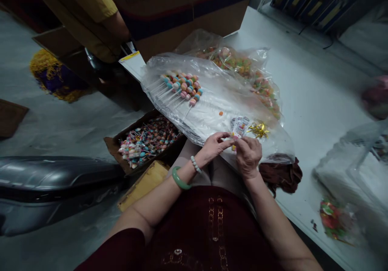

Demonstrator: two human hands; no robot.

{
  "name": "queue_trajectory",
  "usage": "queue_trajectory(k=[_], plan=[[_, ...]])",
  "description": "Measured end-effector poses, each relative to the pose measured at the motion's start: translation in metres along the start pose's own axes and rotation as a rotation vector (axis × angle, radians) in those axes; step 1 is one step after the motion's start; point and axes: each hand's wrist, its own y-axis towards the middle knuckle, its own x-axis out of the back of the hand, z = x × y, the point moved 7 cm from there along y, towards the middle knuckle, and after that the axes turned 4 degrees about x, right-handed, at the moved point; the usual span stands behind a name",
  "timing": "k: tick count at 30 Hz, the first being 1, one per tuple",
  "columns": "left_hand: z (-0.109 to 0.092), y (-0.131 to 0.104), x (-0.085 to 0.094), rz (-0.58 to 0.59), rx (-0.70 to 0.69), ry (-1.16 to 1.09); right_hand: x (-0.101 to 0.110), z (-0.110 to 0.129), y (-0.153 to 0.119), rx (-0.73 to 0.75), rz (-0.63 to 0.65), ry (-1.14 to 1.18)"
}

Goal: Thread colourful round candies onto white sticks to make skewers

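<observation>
My left hand (214, 146) and my right hand (249, 154) meet near the front edge of the plastic-covered work surface (209, 119). Both have their fingertips pinched together, around something small and pinkish that the fingers mostly hide. Just beyond them lies a small fanned stack of printed cards or wrappers (241, 124). Gold twist ties (258, 130) are heaped to the right of it. Farther left, several stick candies with striped coloured balls (183, 85) lie in a bundle, white sticks pointing toward the lower left. A single orange piece (221, 113) rests between.
A carton of wrapped candies (148, 139) stands below on the left, beside a dark motorbike seat (57, 178). Clear bags of orange-green candies (239, 63) lie behind, before a large cardboard box (188, 16). A person in a yellow sleeve (93, 0) is at the upper left.
</observation>
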Motion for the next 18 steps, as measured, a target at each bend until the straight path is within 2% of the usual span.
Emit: queue_trajectory(k=[2,3,5,7,10,12,14,16,18], plan=[[-0.001,0.002,0.005,-0.047,-0.001,-0.112,-0.001,0.018,0.007,0.048,0.052,0.091],[0.0,0.003,0.01,-0.088,0.005,-0.185,-0.003,0.023,0.012,0.02,0.057,0.175],[0.0,0.002,0.022,-0.169,0.011,-0.34,-0.013,0.024,0.019,-0.134,0.086,0.415],[-0.003,-0.001,0.033,-0.204,0.009,-0.453,-0.034,0.024,0.024,-0.333,0.189,0.702],[-0.007,-0.007,0.045,-0.149,0.051,-0.524,-0.062,0.035,0.03,-0.486,0.375,0.954],[-0.01,-0.011,0.055,-0.093,0.063,-0.519,-0.073,0.045,0.039,-0.477,0.453,0.943],[-0.012,-0.015,0.073,-0.102,0.044,-0.476,-0.085,0.057,0.052,-0.433,0.553,0.886],[-0.01,-0.02,0.098,-0.199,0.031,-0.444,-0.099,0.07,0.069,-0.377,0.613,0.813],[-0.007,-0.026,0.125,-0.323,0.035,-0.445,-0.114,0.083,0.092,-0.292,0.592,0.686]])
